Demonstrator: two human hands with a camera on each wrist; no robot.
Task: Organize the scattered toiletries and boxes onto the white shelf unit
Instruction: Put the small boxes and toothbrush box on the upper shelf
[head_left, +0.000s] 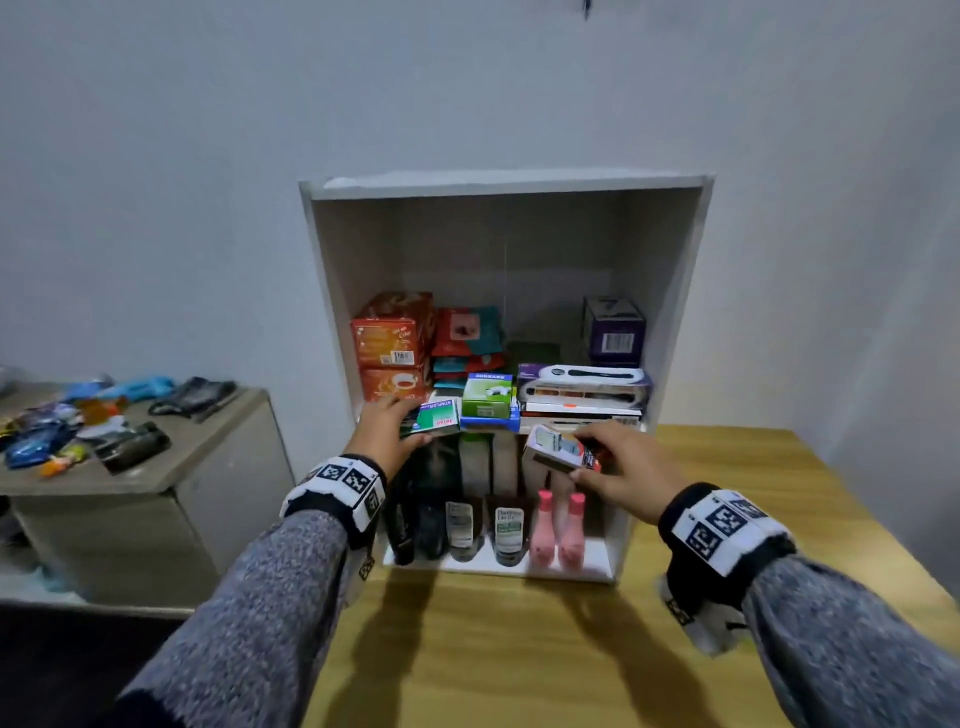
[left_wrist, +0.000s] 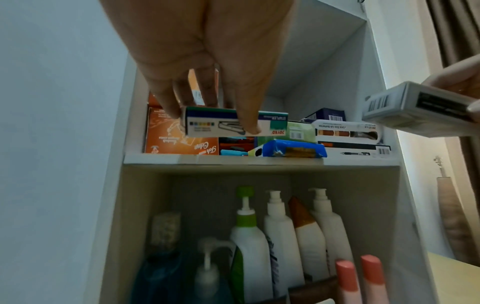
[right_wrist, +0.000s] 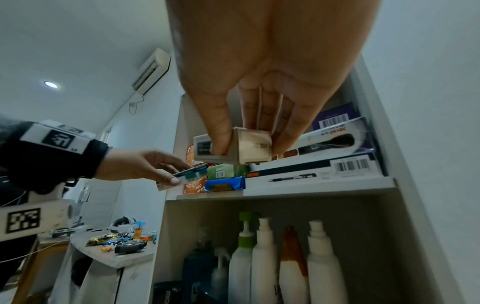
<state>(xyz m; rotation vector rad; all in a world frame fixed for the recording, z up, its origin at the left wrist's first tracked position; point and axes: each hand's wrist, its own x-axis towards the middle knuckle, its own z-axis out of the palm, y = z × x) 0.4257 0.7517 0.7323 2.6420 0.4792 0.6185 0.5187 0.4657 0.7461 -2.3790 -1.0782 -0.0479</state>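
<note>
Two boxes are in hand right now, one each. The left hand (head_left: 387, 434) has thumb and fingers pinched round a green-and-white staples box (head_left: 435, 419), held level at the front edge of the middle shelf, just in front of the orange boxes (head_left: 393, 343). There are two of those, stacked at the left. The right hand (head_left: 621, 470) grips a small white box (head_left: 558, 448) from above, thumb on one side and fingers on the other, tilted a bit, just in front of the shelf edge on the right side.

The white shelf unit (head_left: 675, 312) stands on a wooden table (head_left: 519, 649) against a plain grey wall. On the middle shelf there's also a stack of red-and-teal packs (head_left: 467, 332), a green box (head_left: 487, 397) sitting on a blue pack (left_wrist: 288, 148), one purple box (head_left: 614, 330) at the back right, and flat packs (head_left: 584, 387) piled at the right; can't count that pile cleanly.

In the lower compartment I count two pink bottles (head_left: 560, 530) at the front right, two brown tubes with pale labels (head_left: 509, 527), and dark bottles at the left. From the left wrist view there are pump bottles (left_wrist: 279, 226) at the back, three white and one with a green top.

Both wrists wear black bands with square markers, with grey sleeves behind. Off to the left there's a low cabinet (head_left: 208, 467) with toy cars (head_left: 47, 441) scattered on top.
</note>
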